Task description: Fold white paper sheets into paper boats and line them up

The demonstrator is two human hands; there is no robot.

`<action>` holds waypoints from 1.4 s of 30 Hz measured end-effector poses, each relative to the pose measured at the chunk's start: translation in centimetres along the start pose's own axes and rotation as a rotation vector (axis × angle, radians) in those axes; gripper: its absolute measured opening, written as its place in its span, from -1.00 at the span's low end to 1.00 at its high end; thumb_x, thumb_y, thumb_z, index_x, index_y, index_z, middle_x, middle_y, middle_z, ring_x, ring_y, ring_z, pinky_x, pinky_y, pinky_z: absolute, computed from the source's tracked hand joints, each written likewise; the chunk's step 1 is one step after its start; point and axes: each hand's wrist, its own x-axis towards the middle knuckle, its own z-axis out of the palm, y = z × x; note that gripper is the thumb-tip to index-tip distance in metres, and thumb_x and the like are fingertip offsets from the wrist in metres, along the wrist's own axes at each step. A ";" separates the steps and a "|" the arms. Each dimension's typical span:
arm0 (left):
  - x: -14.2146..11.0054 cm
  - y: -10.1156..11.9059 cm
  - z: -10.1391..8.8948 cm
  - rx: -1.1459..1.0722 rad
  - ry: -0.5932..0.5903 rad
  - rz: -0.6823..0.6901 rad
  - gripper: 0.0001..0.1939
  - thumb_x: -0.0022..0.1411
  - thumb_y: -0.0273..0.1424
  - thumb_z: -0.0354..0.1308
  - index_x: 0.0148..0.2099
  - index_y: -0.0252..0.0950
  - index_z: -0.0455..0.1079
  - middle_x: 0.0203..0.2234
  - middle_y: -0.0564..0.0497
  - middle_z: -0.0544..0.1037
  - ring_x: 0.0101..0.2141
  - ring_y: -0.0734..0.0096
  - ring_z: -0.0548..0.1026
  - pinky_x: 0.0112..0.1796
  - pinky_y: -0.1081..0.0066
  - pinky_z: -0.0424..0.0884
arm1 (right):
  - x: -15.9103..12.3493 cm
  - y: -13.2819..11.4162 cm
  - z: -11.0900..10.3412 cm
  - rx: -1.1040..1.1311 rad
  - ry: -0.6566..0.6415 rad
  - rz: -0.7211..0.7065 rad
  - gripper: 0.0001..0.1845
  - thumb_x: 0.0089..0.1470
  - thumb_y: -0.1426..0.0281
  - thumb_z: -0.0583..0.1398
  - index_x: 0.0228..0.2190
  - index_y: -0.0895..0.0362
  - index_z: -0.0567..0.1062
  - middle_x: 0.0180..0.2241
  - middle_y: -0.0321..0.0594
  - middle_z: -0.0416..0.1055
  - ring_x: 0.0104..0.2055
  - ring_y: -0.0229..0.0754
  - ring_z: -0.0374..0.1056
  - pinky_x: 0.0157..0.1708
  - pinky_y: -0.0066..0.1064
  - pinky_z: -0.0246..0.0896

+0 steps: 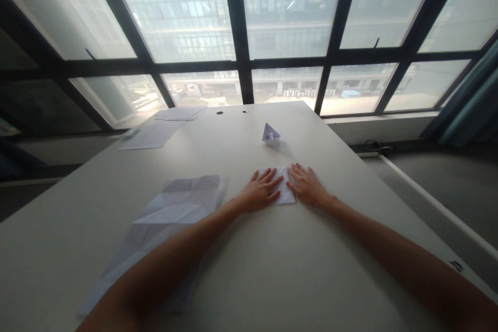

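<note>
A small folded white paper (285, 195) lies flat on the white table (311, 280). My left hand (261, 190) rests on its left part, palm down with the fingers spread. On the right edge of the same paper lies my right hand (306, 184), fingers stretched out. Both hands press from above and grip nothing, and they cover much of the paper's sides. Beyond them stands a small folded paper boat (271, 135). A large creased sheet of paper (167, 223) is spread to the left, partly hidden under my left forearm.
Several flat white sheets (155, 134) lie at the table's far left, with a small clear object (131, 134) on them. Two round holes show near the far edge. Large dark-framed windows (244, 62) stand behind, and a blue curtain (462, 98) hangs at right.
</note>
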 end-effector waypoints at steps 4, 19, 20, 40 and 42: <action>-0.1 0.0 -0.2 -0.037 0.002 0.020 -0.38 0.41 -0.02 -0.15 0.43 0.02 -0.08 0.41 -0.04 -0.08 0.38 0.02 -0.14 0.26 -0.15 -0.19 | 0.1 0.4 -0.2 0.099 0.059 -0.110 -0.35 0.30 0.19 -0.02 0.32 0.19 0.13 0.36 0.01 0.01 0.42 0.00 -0.16 0.33 0.07 -0.27; -0.2 -0.1 0.2 -0.057 0.025 0.009 -0.28 0.39 -0.01 -0.13 0.46 -0.14 -0.19 0.40 -0.07 -0.04 0.38 0.09 -0.15 0.29 -0.04 -0.22 | -0.3 1.4 -1.1 0.109 -0.102 -0.335 -0.10 0.21 -0.09 0.03 0.37 0.11 -0.07 0.40 0.02 -0.20 0.44 0.09 -0.27 0.34 0.14 -0.46; -0.2 -0.2 0.2 -0.057 0.026 0.008 -0.28 0.39 -0.01 -0.13 0.46 -0.14 -0.18 0.40 -0.06 -0.04 0.38 0.09 -0.15 0.29 -0.05 -0.22 | -0.3 1.6 -1.1 0.112 -0.113 -0.344 -0.08 0.20 -0.11 0.04 0.38 0.11 -0.08 0.40 0.02 -0.21 0.44 0.09 -0.28 0.34 0.13 -0.48; -0.1 0.0 0.1 -0.075 0.032 0.022 -0.31 0.40 -0.02 -0.11 0.45 -0.09 -0.12 0.39 -0.05 -0.01 0.38 0.06 -0.12 0.28 -0.14 -0.22 | 0.2 2.8 -1.6 0.268 -0.183 -0.345 -0.04 0.10 -0.03 0.21 0.37 -0.07 -0.06 0.42 -0.09 -0.30 0.45 0.05 -0.41 0.34 0.10 -0.53; -0.1 0.0 0.1 -0.072 0.028 0.024 -0.30 0.39 -0.01 -0.11 0.45 -0.10 -0.12 0.39 -0.06 -0.01 0.38 0.06 -0.13 0.28 -0.14 -0.23 | 0.2 2.9 -2.0 0.280 -0.209 -0.361 0.08 0.00 -0.08 0.28 0.37 -0.08 -0.10 0.42 -0.08 -0.33 0.45 0.08 -0.44 0.34 0.10 -0.56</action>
